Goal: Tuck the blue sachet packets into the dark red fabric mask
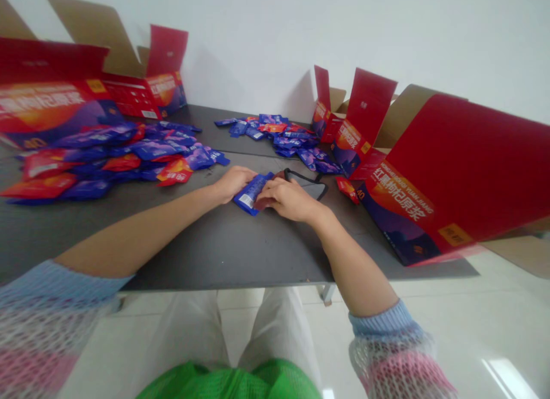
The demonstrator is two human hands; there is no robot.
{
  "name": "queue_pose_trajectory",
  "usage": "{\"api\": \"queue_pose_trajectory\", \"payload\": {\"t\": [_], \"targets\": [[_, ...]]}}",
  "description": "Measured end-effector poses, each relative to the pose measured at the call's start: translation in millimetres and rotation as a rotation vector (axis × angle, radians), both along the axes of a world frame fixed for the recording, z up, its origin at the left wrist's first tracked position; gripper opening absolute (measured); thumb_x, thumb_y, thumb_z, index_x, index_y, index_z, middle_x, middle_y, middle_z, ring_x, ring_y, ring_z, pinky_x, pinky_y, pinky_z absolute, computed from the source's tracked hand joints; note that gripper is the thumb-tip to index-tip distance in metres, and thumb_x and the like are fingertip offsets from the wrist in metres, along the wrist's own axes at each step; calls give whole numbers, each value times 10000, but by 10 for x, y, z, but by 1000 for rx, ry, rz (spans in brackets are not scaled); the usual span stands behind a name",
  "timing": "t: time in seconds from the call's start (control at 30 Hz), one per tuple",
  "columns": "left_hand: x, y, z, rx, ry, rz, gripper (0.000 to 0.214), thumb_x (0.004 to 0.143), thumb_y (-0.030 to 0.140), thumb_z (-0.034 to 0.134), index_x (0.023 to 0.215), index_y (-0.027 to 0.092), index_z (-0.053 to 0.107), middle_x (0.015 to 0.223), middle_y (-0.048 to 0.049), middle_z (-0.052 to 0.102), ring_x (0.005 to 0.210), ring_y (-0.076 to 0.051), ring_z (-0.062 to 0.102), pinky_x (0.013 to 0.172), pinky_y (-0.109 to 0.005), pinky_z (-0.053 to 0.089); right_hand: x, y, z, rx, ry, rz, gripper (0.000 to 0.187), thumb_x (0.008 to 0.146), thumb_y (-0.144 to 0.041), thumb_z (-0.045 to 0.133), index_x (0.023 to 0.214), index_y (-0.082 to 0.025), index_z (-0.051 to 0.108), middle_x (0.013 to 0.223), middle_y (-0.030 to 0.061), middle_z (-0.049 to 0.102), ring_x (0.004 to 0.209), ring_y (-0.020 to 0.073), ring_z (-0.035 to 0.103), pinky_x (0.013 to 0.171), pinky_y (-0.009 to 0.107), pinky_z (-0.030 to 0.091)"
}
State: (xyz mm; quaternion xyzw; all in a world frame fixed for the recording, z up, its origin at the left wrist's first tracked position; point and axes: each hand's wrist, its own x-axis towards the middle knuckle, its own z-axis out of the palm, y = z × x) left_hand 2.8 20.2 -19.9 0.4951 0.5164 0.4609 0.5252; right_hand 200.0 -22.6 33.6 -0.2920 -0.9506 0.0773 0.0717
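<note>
A blue foil sachet (250,194) lies slanted on the dark grey table (223,247) between my left hand (234,183) and my right hand (287,199), and both hands grip it. Just beyond my right hand lies a grey pouch with a black rim (310,187), its near corner hidden under my fingers. A single red sachet (347,189) rests further right. Heaps of blue and red sachets lie at the left (116,158) and at the back (275,135).
Open red cartons with printed sides and raised flaps stand on the table at the right (412,176) and the back left (55,101). A white wall (275,38) rises behind. The table's near edge passes above my white-trousered knees, with a green cloth (240,384) on my lap.
</note>
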Motion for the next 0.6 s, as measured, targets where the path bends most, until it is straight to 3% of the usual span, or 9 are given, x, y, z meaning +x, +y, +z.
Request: {"api": "queue_pose_trajectory", "payload": {"t": [0.1, 0.27, 0.4, 0.6], "targets": [[-31, -50, 58, -53, -103, -88, 159, 694, 225, 701, 800, 108, 716, 739, -75, 707, 701, -186, 656, 718, -303, 510, 97, 97, -26, 15, -50, -150, 272, 916, -162, 519, 1022, -286, 736, 1151, 26, 684, 1135, 230, 538, 894, 376, 375], [8, -81, 59, -13, -66, -30, 100, 722, 187, 673, 785, 113, 696, 688, -44, 687, 606, -146, 611, 654, -274, 474, 178, 177, -77, 84, -94, -424, 268, 905, -191, 550, 1116, -263, 698, 1188, 87, 664, 1154, 283, 531, 915, 473, 416], [45, -104, 59, -3, -35, -17, 92, 720, 182, 684, 792, 125, 685, 648, -17, 673, 574, -140, 599, 639, -273, 472, 181, 179, -102, 93, -86, -451, 261, 904, -211, 539, 1116, -257, 683, 1205, 93, 653, 1187, 301, 525, 926, 530, 430], [73, -153, 123, -56, -14, -56, 302, 641, 30, 754, 902, 130, 640, 730, -20, 717, 627, -150, 657, 735, -310, 530, 190, 206, -122, 95, -83, -459, 282, 883, -225, 554, 1141, -254, 666, 1223, 99, 644, 1199, 316, 518, 934, 553, 430]]}}
